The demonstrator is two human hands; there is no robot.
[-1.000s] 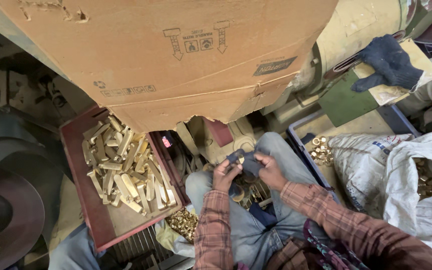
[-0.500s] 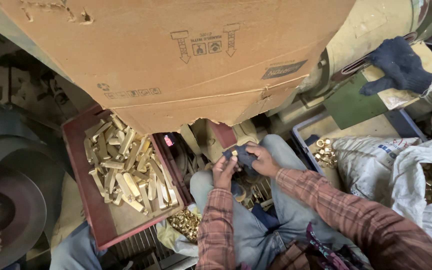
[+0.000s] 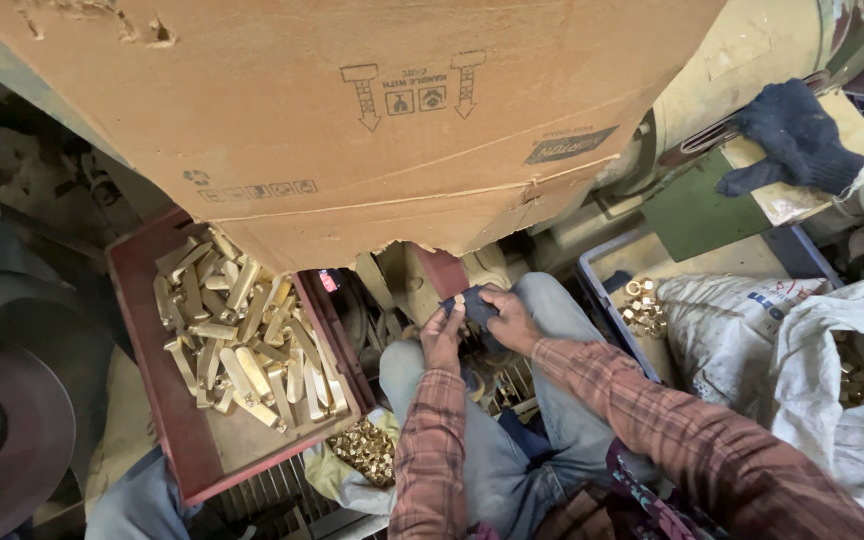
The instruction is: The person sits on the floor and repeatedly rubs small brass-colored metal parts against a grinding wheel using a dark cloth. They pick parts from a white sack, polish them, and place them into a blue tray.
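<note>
Since the earlier frame, both hands have been drawn closer together just below the middle of the frame, under the torn edge of the large cardboard box (image 3: 352, 120). A small brass piece (image 3: 459, 299) is pinched at the fingertips of the left hand (image 3: 442, 335), whose grip is closed on it. A dark cloth (image 3: 472, 308) is held against the piece by the right hand (image 3: 512, 322), its grip closed around the cloth. Both hands are held above the lap, between the knees. At centre left, a red tray (image 3: 177, 420) filled with long brass bars (image 3: 242, 335) is seen. Brass nuts (image 3: 367, 450) are heaped at lower centre, and more brass rings (image 3: 644, 305) lie in a blue crate (image 3: 602, 290) to the right, beside white sacks (image 3: 832, 380). A dark glove (image 3: 792, 140) is laid at upper right.
</note>
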